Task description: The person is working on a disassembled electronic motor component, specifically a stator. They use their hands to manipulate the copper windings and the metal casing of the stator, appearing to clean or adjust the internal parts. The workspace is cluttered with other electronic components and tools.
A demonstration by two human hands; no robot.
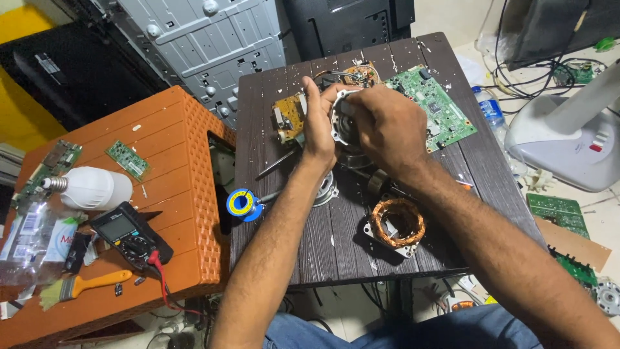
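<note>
The fingers of the right hand [387,126] curl over the front of a round grey metal motor housing [340,123], closed on it from the right, while the left hand [318,123] grips the same housing from the left, thumb up along its rim and fingers behind it. The housing is held between both hands just above the dark wooden table [310,245], over its far middle part. How the right fingertips sit on the part is hidden by the back of the hand; they seem pressed into its centre.

Under the hands lie a yellow circuit board [289,116] and, to the right, a green circuit board [434,103]. Nearer the person a copper-wound stator [397,223] rests flat on the table, well apart from the hands, with a dark bearing-like ring [378,182] between it and the right wrist. A blue spool of solder [241,204] stands at the table's left edge, and a second metal end cover [326,187] shows beside the left forearm.

To the left, an orange plastic stool [168,129] carries a black multimeter [129,236] with red lead, a white bulb [90,189], a small green board [128,159], a yellow-handled brush [84,284] and clear plastic bags [26,242] holding small packets. A white fan base [568,145] stands on the floor at right.
</note>
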